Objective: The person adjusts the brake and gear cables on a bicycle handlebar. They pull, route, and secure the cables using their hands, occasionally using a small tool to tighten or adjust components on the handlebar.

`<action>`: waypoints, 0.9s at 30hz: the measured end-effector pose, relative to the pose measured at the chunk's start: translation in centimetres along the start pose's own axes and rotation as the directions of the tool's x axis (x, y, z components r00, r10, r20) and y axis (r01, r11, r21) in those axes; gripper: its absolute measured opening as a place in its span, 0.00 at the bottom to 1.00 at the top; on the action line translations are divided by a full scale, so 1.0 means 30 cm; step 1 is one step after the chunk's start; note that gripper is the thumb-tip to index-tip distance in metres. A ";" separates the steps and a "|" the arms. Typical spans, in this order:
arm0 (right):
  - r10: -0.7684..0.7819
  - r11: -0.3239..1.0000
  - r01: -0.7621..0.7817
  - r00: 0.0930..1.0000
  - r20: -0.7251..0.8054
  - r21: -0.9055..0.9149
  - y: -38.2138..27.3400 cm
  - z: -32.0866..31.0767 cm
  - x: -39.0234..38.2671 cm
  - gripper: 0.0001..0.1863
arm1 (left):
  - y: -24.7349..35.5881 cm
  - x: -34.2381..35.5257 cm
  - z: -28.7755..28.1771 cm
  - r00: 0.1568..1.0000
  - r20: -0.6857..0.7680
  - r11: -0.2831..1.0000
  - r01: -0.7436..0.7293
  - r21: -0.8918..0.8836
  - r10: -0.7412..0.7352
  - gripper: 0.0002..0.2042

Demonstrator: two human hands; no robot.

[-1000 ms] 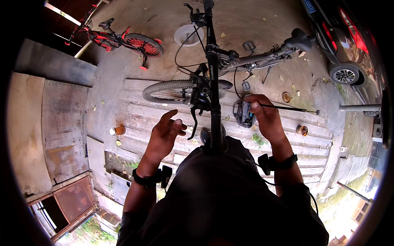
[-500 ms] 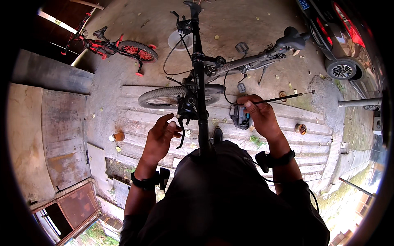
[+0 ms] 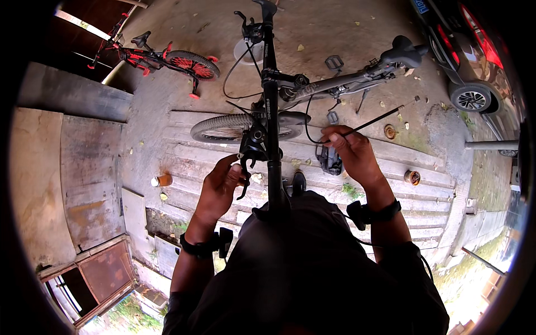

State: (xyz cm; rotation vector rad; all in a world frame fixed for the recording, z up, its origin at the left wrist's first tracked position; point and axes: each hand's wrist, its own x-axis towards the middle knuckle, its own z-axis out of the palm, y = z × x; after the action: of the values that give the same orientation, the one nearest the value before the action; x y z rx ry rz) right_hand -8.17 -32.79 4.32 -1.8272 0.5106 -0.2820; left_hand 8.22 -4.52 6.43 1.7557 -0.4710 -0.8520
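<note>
A black bicycle handlebar (image 3: 270, 123) runs lengthwise in front of me. On its left side, a black brake lever (image 3: 244, 181) hangs at the near end. My left hand (image 3: 221, 187) is closed at this lever, with the thumb and curled fingers against it; the fingertips are partly hidden. Between its thumb and fingers my right hand (image 3: 353, 152) pinches a black control cable (image 3: 375, 120). One stretch of the cable points away to the far right, ending in a thin tip. The other side loops back toward the bicycle frame (image 3: 329, 85).
Beneath the handlebar is the front wheel (image 3: 220, 129), standing over wooden-looking slats (image 3: 391, 195). A dark bag-like item (image 3: 330, 162) lies past my shoe (image 3: 299, 181). Round tins (image 3: 412, 177) sit at right, an orange-brown jar (image 3: 162, 180) at left. Farther off are a red-black bicycle (image 3: 167, 62) and a parked car (image 3: 474, 78).
My left hand has drawn in closer around the brake lever. My right hand still pinches the cable, whose free end has swung upward, farther from me. The whole view has shifted slightly.
</note>
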 end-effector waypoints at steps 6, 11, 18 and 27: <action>0.016 0.999 -0.015 1.000 0.007 -0.042 -0.001 -0.004 0.017 0.15 | -0.007 -0.004 0.005 1.000 -0.006 1.000 0.010 0.000 -0.010 0.24; 0.023 0.995 -0.023 1.000 -0.001 -0.096 0.002 0.001 0.037 0.15 | 0.000 -0.005 0.010 1.000 -0.004 1.000 0.011 -0.016 -0.011 0.23; 0.095 0.995 -0.094 0.995 0.018 -0.036 0.033 0.018 0.059 0.16 | 0.000 -0.006 0.015 1.000 0.002 1.000 0.013 -0.020 -0.013 0.23; 0.169 0.984 -0.165 0.983 0.073 -0.062 0.019 0.021 0.068 0.15 | 0.005 -0.008 0.017 1.000 -0.006 1.000 0.018 -0.013 -0.018 0.23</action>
State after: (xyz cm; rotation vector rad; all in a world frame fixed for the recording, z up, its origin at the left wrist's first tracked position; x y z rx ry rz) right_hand -6.21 -33.37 3.45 -1.8292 0.6190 -0.0826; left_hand 7.69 -4.73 6.56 1.7520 -0.4457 -0.8605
